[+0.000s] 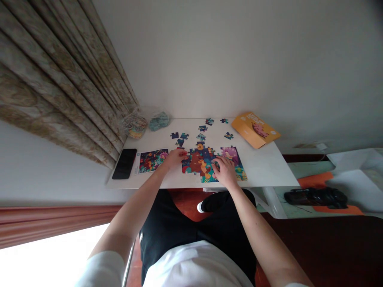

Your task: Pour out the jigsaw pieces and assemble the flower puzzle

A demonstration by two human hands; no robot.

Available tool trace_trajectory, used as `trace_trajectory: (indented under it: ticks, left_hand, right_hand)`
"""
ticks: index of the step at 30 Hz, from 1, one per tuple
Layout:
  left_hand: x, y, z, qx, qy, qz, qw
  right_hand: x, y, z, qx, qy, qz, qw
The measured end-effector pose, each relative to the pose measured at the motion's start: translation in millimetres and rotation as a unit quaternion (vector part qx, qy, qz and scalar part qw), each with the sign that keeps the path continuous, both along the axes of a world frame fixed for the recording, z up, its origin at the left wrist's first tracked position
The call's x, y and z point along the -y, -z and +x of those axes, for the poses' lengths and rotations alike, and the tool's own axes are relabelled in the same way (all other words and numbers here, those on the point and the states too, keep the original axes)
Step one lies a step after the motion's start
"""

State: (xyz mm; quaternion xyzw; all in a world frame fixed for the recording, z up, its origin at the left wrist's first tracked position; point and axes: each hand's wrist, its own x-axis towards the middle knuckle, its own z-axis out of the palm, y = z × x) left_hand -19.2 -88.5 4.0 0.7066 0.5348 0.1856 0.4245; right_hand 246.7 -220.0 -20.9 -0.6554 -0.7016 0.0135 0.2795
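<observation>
The left grip point(175, 159) is at the near-left edge of the puzzle point(199, 161). Its fingers are bent and come close together at the edge of the pieces, but I cannot tell if they hold one piece, because the hand covers this place. The right grip point(224, 171) lies on the right part of the puzzle. Its fingers are a little curved and rest on the pieces, and it seems open, with no single piece lifted.

The puzzle lies flat between the two grips, and it is partly joined, with gaps in its colourful picture. Just beyond the left grip are loose pieces point(180, 142), and more of them are scattered farther ahead, toward the wall, well beyond both grips. To the left of the left grip, just beside it, lies a picture card point(152, 160) with similar colours. Farther left from it is a black phone point(124, 163), near the tabletop point(269, 167) edge.

Ahead of the left grip, at the far corner, are two clear plastic bags point(135, 124) point(159, 120) with pieces inside. Ahead and to the right of the right grip, an orange box lid point(254, 129) lies at an angle on the tabletop. Left of the tabletop hangs a patterned curtain point(60, 79). Far to the right of the right grip, a black bag point(315, 197) lies on the floor.
</observation>
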Motion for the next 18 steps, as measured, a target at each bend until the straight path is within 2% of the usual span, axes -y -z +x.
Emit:
trace_trajectory:
  ticks: [6, 12, 15, 18]
  left_hand:
    - [2.7, 0.5, 0.0, -0.053, 0.042, 0.071, 0.995]
    - [7.2, 5.2, -1.1, -0.133, 0.116, 0.201, 0.964]
    - [14.6, 6.4, -0.1, -0.14, 0.119, 0.239, 0.953]
    - [34.5, 6.9, 1.0, -0.143, 0.096, 0.264, 0.949]
  right_hand:
    - [0.5, -0.7, -0.7, 0.005, 0.002, 0.002, 1.0]
    - [0.8, -2.4, -1.7, 0.006, 0.003, 0.004, 1.0]
    - [0.8, -3.1, -1.8, 0.007, 0.003, 0.001, 1.0]
    - [0.8, -3.4, -1.9, 0.006, 0.004, -0.002, 1.0]
